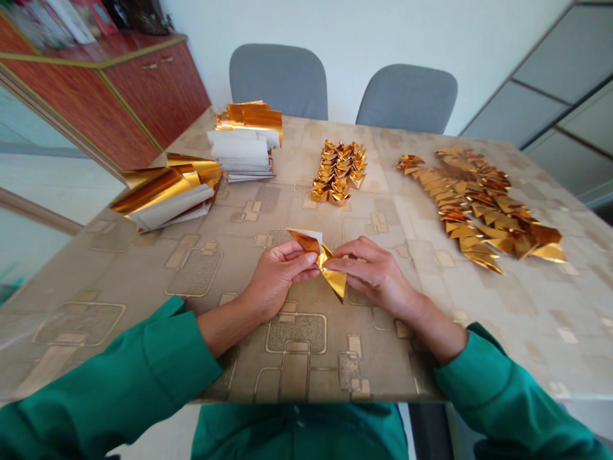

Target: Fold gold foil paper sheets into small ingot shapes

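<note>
A folded piece of gold foil paper (324,263) is held just above the table between both hands. My left hand (275,278) pinches its upper left flap, fingers closed on it. From the right, my right hand (376,271) grips the same piece with its fingers pressed together over the fold. One pointed corner of the paper hangs down between the hands. Both arms wear green sleeves.
The patterned table (201,268) carries two stacks of gold-and-white sheets (167,191) (246,144) at left, a cluster of small folded gold pieces (338,169) in the middle, and a row of flat gold triangles (479,204) at right. Two grey chairs (407,96) stand behind. A wooden cabinet (134,89) is far left.
</note>
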A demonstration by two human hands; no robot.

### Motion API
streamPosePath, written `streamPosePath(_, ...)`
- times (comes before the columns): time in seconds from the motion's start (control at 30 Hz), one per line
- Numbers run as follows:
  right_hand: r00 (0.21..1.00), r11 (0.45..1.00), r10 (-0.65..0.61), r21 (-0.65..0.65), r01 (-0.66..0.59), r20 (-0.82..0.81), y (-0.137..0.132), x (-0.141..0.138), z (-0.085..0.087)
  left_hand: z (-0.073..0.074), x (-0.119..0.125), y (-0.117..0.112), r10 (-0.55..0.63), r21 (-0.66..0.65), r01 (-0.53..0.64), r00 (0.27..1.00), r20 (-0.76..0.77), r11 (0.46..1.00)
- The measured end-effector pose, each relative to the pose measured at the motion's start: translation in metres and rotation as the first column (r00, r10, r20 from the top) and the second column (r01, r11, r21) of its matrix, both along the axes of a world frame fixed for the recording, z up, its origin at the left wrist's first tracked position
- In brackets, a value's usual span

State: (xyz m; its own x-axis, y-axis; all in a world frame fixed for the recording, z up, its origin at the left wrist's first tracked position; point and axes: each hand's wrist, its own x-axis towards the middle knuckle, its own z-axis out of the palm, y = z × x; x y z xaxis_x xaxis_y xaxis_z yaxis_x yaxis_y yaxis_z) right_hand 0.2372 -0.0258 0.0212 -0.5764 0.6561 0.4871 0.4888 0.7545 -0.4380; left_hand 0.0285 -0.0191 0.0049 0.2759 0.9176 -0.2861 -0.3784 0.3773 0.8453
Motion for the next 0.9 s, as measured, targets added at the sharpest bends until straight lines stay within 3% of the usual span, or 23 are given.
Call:
streamPosePath(0.13, 0.998, 0.998, 0.007, -0.067, -0.011, -0.061, 0.001, 0.002, 0.003, 0.001, 0.000, 0.001, 0.009, -0.004, -0.009, 1.000, -0.015, 1.000)
streamPosePath(0.33, 0.967, 0.928, 0.004, -0.358, -0.098, -0.255, -0.001, -0.003, 0.003, 0.001, -0.001, -0.001, -0.099, -0.012, 0.099, 0.995, -0.020, 0.995)
streamPosePath(0.5, 0.888, 0.830, -0.178, -0.550, -0.096, -0.423, -0.005, -0.012, 0.000, 0.002, 0.001, -0.003, -0.088, -0.017, 0.088, 0.996, 0.036, 0.996)
streamPosePath(0.67, 0.820, 0.763, -0.353, -0.645, -0.027, -0.451, -0.006, -0.019, -0.008, 0.005, 0.004, -0.005, -0.027, -0.014, 0.028, 0.998, 0.062, 1.000)
streamPosePath(0.77, 0.821, 0.778, -0.390, -0.627, 0.050, -0.418, -0.006, -0.021, -0.011, 0.003, 0.005, -0.006, -0.024, 0.023, 0.023, 0.999, 0.043, 0.999)
streamPosePath(0.9, 0.900, 0.851, -0.324, -0.506, 0.141, -0.293, -0.007, -0.021, -0.008, -0.001, 0.004, -0.006, -0.070, 0.083, 0.073, 0.997, -0.034, 0.994)
